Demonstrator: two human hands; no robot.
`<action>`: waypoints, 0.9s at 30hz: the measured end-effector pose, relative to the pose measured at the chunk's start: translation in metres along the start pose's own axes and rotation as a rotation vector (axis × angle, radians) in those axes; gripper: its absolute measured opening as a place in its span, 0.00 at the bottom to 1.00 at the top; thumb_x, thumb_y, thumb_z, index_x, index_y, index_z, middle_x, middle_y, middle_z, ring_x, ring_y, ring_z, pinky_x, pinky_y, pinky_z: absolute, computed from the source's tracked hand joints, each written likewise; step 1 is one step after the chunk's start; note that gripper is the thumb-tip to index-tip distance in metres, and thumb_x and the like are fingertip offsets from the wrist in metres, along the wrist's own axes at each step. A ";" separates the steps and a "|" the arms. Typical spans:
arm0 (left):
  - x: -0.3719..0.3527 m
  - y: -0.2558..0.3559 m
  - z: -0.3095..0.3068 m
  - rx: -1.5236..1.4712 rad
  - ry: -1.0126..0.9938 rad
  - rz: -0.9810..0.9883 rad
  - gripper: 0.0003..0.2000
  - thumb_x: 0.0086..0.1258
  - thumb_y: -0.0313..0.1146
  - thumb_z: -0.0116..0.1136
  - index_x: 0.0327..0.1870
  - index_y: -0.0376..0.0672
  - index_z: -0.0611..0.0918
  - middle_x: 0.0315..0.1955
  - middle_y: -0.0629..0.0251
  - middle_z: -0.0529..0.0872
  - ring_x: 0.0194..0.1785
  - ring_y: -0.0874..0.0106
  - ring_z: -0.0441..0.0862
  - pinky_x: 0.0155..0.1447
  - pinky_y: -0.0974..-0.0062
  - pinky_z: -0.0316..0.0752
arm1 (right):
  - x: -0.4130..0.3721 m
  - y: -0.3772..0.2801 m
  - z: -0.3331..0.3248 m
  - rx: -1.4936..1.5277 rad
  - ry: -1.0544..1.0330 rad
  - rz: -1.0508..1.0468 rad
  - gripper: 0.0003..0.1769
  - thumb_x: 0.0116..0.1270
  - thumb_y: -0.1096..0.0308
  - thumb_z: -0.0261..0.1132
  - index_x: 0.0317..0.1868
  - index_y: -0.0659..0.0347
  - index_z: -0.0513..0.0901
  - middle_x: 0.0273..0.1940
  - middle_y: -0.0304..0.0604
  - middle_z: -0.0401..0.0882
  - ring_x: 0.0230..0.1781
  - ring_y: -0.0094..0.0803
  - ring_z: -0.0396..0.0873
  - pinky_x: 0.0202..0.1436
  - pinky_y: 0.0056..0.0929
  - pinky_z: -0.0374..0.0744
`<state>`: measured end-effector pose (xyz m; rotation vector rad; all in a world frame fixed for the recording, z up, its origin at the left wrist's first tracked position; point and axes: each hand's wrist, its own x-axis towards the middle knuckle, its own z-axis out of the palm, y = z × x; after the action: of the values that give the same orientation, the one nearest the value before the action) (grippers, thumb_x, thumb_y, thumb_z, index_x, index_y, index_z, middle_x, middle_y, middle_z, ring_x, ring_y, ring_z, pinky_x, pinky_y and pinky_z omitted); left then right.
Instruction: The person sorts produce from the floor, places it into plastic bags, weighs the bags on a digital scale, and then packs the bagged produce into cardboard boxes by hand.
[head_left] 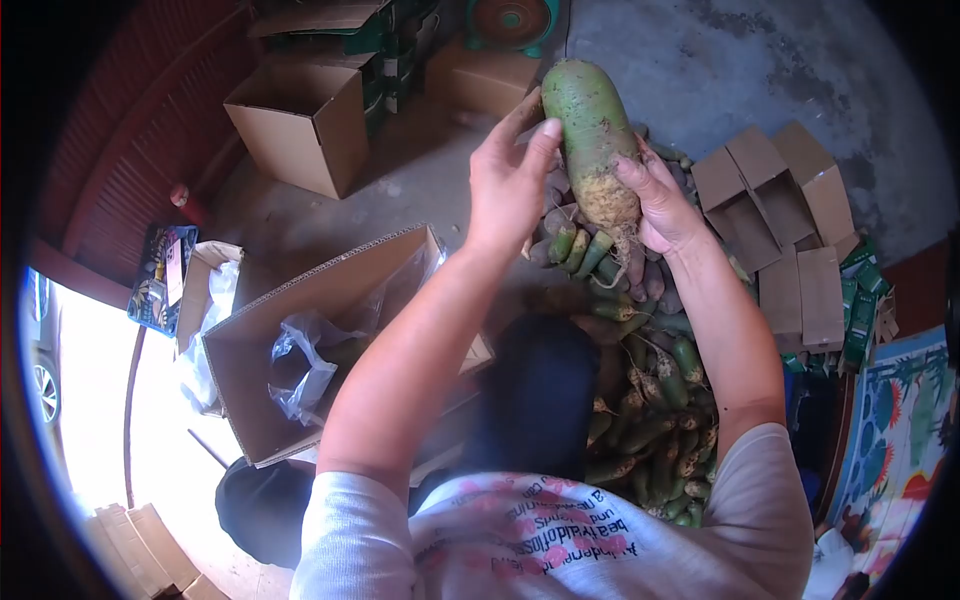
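Note:
A large green radish (pixel 590 125), pale and dirt-caked toward its root end, is held up between both hands. My left hand (pixel 515 180) grips its left side, the thumb on the near face. My right hand (pixel 660 200) wraps the lower right side close to the root tip. Beneath it spreads a pile of green radishes (pixel 640 410), mixed with darker reddish roots. To the left of my left arm stands an open cardboard box (pixel 270 330) with a clear plastic bag (pixel 305 370) inside.
Another open cardboard box (pixel 305 125) stands at the back left, near a green round-framed machine (pixel 510 20). Empty cartons (pixel 770 200) are stacked at the right. A smaller box (pixel 205 300) holding plastic is at the left, by a bright doorway.

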<state>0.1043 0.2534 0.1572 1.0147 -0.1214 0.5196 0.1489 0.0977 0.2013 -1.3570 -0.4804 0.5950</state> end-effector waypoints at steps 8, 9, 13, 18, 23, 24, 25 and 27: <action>0.026 0.017 -0.067 0.466 0.139 0.111 0.15 0.67 0.36 0.60 0.50 0.37 0.81 0.38 0.68 0.85 0.39 0.82 0.79 0.42 0.84 0.73 | 0.009 0.010 -0.008 -0.295 -0.120 -0.259 0.43 0.53 0.61 0.71 0.66 0.62 0.58 0.62 0.52 0.66 0.61 0.40 0.70 0.66 0.42 0.68; 0.029 0.030 -0.090 0.642 0.182 0.156 0.12 0.65 0.36 0.61 0.40 0.35 0.84 0.30 0.61 0.87 0.33 0.77 0.81 0.40 0.78 0.75 | 0.008 0.009 -0.007 -0.326 -0.130 -0.278 0.44 0.52 0.63 0.71 0.66 0.61 0.58 0.63 0.52 0.65 0.61 0.41 0.69 0.66 0.42 0.67; 0.017 0.116 -0.184 1.442 0.291 0.069 0.20 0.64 0.50 0.59 0.35 0.39 0.85 0.25 0.60 0.86 0.28 0.73 0.83 0.35 0.73 0.75 | 0.004 0.012 -0.001 -0.322 -0.112 -0.247 0.49 0.46 0.71 0.74 0.68 0.61 0.58 0.62 0.42 0.63 0.64 0.32 0.62 0.67 0.32 0.63; -0.068 0.191 -0.235 2.049 0.045 0.269 0.17 0.67 0.45 0.54 0.48 0.43 0.81 0.47 0.54 0.80 0.49 0.56 0.78 0.53 0.62 0.73 | 0.004 0.002 0.049 -0.631 -0.212 -0.171 0.46 0.44 0.68 0.73 0.66 0.61 0.63 0.59 0.44 0.69 0.61 0.34 0.68 0.65 0.32 0.66; -0.136 0.160 -0.202 1.698 -0.714 -0.371 0.20 0.61 0.41 0.59 0.46 0.31 0.79 0.49 0.51 0.80 0.53 0.54 0.77 0.55 0.66 0.74 | 0.019 -0.006 0.123 -0.848 -0.573 -0.079 0.45 0.42 0.67 0.74 0.64 0.61 0.66 0.58 0.43 0.71 0.60 0.32 0.69 0.64 0.32 0.67; -0.140 0.145 -0.212 1.676 -0.810 -0.465 0.20 0.61 0.41 0.58 0.46 0.32 0.80 0.50 0.52 0.80 0.54 0.55 0.77 0.59 0.65 0.71 | 0.027 -0.002 0.140 -0.890 -0.637 -0.080 0.42 0.41 0.67 0.73 0.61 0.62 0.69 0.52 0.45 0.76 0.55 0.34 0.75 0.59 0.32 0.72; -0.143 0.131 -0.222 1.652 -0.905 -0.560 0.20 0.60 0.42 0.57 0.46 0.33 0.80 0.51 0.54 0.80 0.55 0.56 0.76 0.63 0.63 0.68 | 0.034 0.004 0.153 -0.983 -0.712 -0.068 0.41 0.40 0.66 0.73 0.60 0.62 0.70 0.50 0.46 0.78 0.52 0.36 0.77 0.56 0.32 0.73; -0.145 0.127 -0.223 1.800 -1.157 -0.681 0.20 0.60 0.43 0.55 0.45 0.35 0.82 0.50 0.57 0.81 0.58 0.58 0.74 0.69 0.59 0.57 | 0.046 0.016 0.174 -1.166 -0.861 -0.045 0.40 0.40 0.66 0.73 0.58 0.62 0.71 0.45 0.50 0.80 0.45 0.41 0.80 0.51 0.33 0.76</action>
<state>-0.1127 0.4405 0.0896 2.8640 -0.3218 -0.9226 0.0708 0.2606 0.2118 -2.1176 -1.7414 0.9073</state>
